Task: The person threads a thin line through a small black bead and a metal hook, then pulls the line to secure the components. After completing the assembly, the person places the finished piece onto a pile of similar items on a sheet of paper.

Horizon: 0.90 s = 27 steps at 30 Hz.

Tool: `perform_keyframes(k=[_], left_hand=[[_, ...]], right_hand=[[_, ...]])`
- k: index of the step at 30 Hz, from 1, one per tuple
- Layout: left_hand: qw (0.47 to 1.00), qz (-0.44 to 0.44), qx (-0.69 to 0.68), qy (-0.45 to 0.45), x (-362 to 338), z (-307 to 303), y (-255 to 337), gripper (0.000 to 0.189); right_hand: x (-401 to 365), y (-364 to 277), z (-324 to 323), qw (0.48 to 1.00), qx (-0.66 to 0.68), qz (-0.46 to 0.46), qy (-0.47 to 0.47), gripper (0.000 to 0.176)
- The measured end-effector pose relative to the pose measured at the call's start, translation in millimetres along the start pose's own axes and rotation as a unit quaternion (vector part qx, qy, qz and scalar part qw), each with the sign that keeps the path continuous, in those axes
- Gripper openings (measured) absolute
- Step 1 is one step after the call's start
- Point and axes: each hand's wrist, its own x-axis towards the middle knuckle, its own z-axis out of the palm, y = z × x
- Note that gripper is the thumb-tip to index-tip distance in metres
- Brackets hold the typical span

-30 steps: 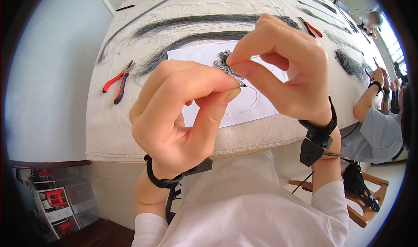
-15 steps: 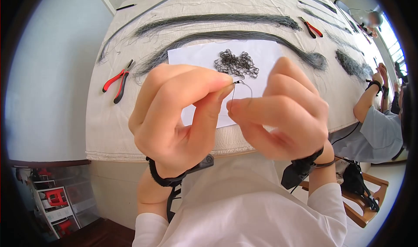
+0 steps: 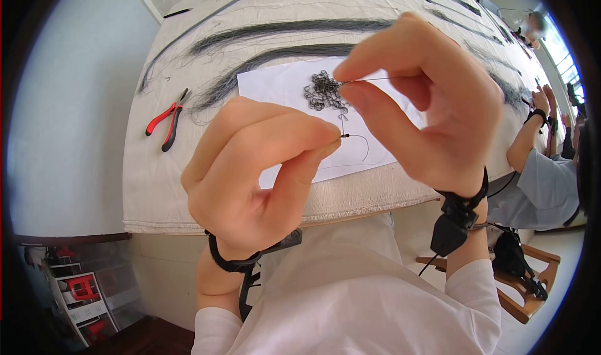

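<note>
My left hand [image 3: 260,161] is closed in a pinch over the white paper [image 3: 253,86], holding a thin grey strand. At its fingertips a small dark knot-like piece [image 3: 345,136] shows, with a loose strand end [image 3: 367,147] curving down to the right. Higher and to the right, my right hand [image 3: 438,98] pinches the same kind of thin strand [image 3: 374,79] between thumb and forefinger. The strand runs up from the left fingertips towards the right ones. Behind the fingers, a pile of small dark wire links or hooks [image 3: 322,91] lies on the paper, partly covered by the right hand.
Red-and-black pliers [image 3: 173,118] lie to the left. Long bundles of grey strands [image 3: 275,53] cross the cloth-covered table [image 3: 150,186] beyond the paper. A black pen-like stick [image 3: 177,13] is at far left. Another person's hand [image 3: 541,99] is at the right edge.
My right hand has moved up and to the right, drawing the strand away from the left fingertips. It now covers the second pliers. My left hand has shifted only slightly, still pinching.
</note>
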Motion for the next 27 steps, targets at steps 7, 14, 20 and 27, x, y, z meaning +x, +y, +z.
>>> perform_keyframes(k=[7, 14, 20, 27], left_hand=[[1.0, -0.014, -0.017, 0.005, -2.2, 0.4, -2.6, 0.012], [1.0, -0.001, 0.011, 0.017, -4.1, 2.9, -6.8, 0.015], [0.999, 0.017, 0.042, 0.006, -0.9, 0.8, -1.9, 0.016], [0.998, -0.021, -0.049, -0.02, -1.7, -1.1, 2.3, 0.015]], right_hand=[[-21.7, 8.7, 22.3, 0.975, 0.181, 0.132, -0.015, 0.02], [-38.1, -2.8, 33.7, 0.991, -0.02, -0.097, 0.089, 0.031], [-27.1, -20.0, 20.9, 0.969, -0.147, -0.152, 0.128, 0.039], [-10.2, -8.3, 6.1, 0.997, 0.03, 0.043, 0.063, 0.024]])
